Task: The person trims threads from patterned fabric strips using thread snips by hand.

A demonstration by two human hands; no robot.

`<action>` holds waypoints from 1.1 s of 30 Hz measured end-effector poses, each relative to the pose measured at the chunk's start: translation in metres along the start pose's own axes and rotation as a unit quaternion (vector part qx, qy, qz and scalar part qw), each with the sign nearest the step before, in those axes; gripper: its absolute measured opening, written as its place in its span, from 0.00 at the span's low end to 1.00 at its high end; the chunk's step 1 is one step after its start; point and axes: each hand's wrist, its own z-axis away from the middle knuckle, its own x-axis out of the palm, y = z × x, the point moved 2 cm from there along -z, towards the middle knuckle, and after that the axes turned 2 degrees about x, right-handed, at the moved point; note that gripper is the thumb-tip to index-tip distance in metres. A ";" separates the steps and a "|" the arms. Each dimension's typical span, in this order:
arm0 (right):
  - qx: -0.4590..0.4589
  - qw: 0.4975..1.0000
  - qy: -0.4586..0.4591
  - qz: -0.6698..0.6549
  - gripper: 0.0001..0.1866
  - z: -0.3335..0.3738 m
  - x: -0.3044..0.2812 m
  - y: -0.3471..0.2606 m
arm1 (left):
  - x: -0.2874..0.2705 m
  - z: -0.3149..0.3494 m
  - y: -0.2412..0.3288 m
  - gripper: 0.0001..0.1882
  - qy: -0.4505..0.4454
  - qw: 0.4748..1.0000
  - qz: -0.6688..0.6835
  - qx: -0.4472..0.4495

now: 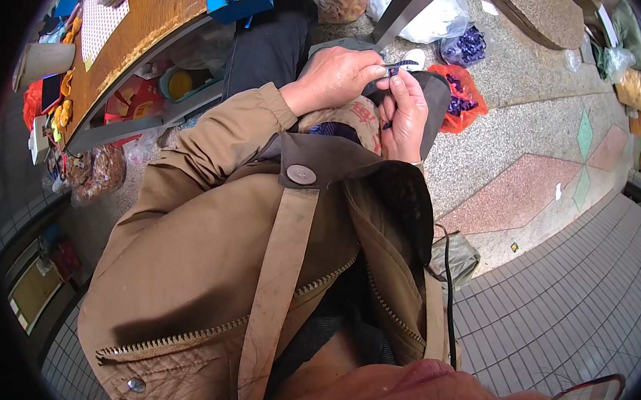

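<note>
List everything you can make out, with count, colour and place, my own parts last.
small piece: one, dark, between both hands' fingertips
table: one, brown, upper left
fixture: one, blue, at the table's edge
patterned sheet: one, white and red, on the table
red bag: one, right of the hands, purple pieces inside
clear bag: one, purple contents, beyond the red bag
white bag: one, top centre
grey bag: one, floor, lower right
side clutter: too jumbled to count, mixed colours, right edge
jacket: one, brown, worn
left hand: one, bare, upper centre
right hand: one, bare, beside it
</note>
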 end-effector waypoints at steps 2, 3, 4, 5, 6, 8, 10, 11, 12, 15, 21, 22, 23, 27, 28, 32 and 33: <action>0.000 1.000 0.001 0.000 0.09 -0.001 0.000 -0.001 | 0.000 -0.002 -0.002 0.11 -0.006 1.000 -0.002 0.000; 0.000 1.000 0.001 0.000 0.09 -0.001 0.000 -0.001 | 0.000 -0.002 -0.002 0.11 0.000 1.000 -0.001 0.002; 0.002 1.000 0.002 -0.002 0.09 -0.001 0.001 -0.002 | -0.001 -0.003 -0.002 0.11 0.005 1.000 0.000 0.005; 0.004 1.000 0.002 -0.005 0.09 -0.001 0.002 -0.004 | -0.002 -0.004 -0.002 0.11 0.006 1.000 -0.001 0.006; 0.004 1.000 -0.001 -0.005 0.09 -0.002 0.002 -0.004 | -0.006 -0.006 -0.001 0.11 0.010 1.000 0.017 -0.014; 0.022 1.000 -0.016 -0.015 0.09 -0.002 0.001 -0.004 | -0.011 -0.009 0.002 0.11 0.020 0.999 0.031 -0.032; 0.048 0.999 -0.023 0.000 0.08 -0.003 -0.001 -0.002 | -0.016 -0.013 0.006 0.09 0.070 0.993 0.058 0.079; 0.058 0.998 -0.026 0.011 0.08 -0.002 -0.001 -0.002 | -0.018 -0.015 0.008 0.09 0.057 0.989 0.060 0.126; 0.062 0.998 -0.029 0.015 0.05 0.000 0.001 -0.004 | -0.015 -0.018 0.009 0.09 0.049 0.985 0.070 0.150; 0.084 0.993 -0.065 0.055 0.05 0.002 0.002 -0.003 | -0.007 -0.019 0.008 0.11 0.005 0.980 0.088 0.180; 0.110 0.987 -0.116 -0.009 0.08 0.003 0.000 -0.007 | -0.012 -0.019 0.009 0.06 -0.046 0.983 0.080 0.156; 0.116 0.985 -0.122 -0.030 0.08 0.003 0.000 -0.007 | -0.012 -0.019 0.007 0.07 -0.050 0.987 0.078 0.134; 0.116 0.985 -0.128 -0.029 0.08 0.004 0.001 -0.008 | -0.012 -0.018 0.006 0.07 -0.046 0.987 0.074 0.135; 0.103 0.968 -0.189 -0.133 0.07 0.006 0.005 -0.014 | -0.013 -0.019 0.005 0.10 -0.014 0.988 0.106 0.115; 0.089 0.973 -0.188 -0.099 0.07 0.005 0.004 -0.014 | -0.012 -0.020 0.002 0.10 -0.007 0.990 0.098 0.103; 0.060 0.982 -0.173 -0.051 0.09 0.000 -0.005 -0.009 | -0.011 -0.019 -0.001 0.13 -0.069 0.991 0.112 0.024; 0.057 0.983 -0.167 -0.041 0.07 0.000 -0.005 -0.009 | -0.012 -0.017 -0.004 0.13 -0.068 0.991 0.110 0.025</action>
